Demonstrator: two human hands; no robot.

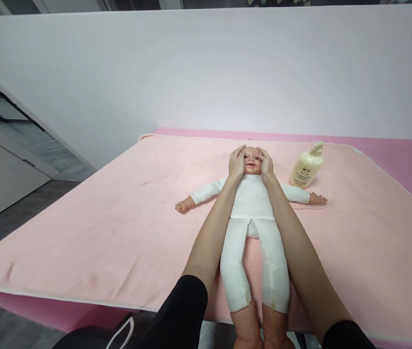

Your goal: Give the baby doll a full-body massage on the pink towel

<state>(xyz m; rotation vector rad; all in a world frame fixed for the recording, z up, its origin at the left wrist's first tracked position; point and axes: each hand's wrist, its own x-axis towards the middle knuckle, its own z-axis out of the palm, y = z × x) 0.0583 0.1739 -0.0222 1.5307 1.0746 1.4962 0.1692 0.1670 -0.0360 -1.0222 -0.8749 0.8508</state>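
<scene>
A baby doll (252, 201) with a white cloth body lies on its back, its head toward the wall and its lower legs at the near table edge. My left hand (237, 162) cups one side of the doll's head, fingers curved over the temple beside the eye. Around the opposite side of the head curls my right hand (266, 164), fingertips near the forehead. The face shows between my hands, while the sides of the head are hidden under them. Both doll arms are spread outward on the cloth.
A pale yellow pump bottle (306, 168) stands right of the doll's head, above its outstretched arm. Under everything lies a pink cloth (118, 208) over a darker pink table cover (395, 165). A white wall (206, 72) rises behind. Grey floor (56, 194) shows at left.
</scene>
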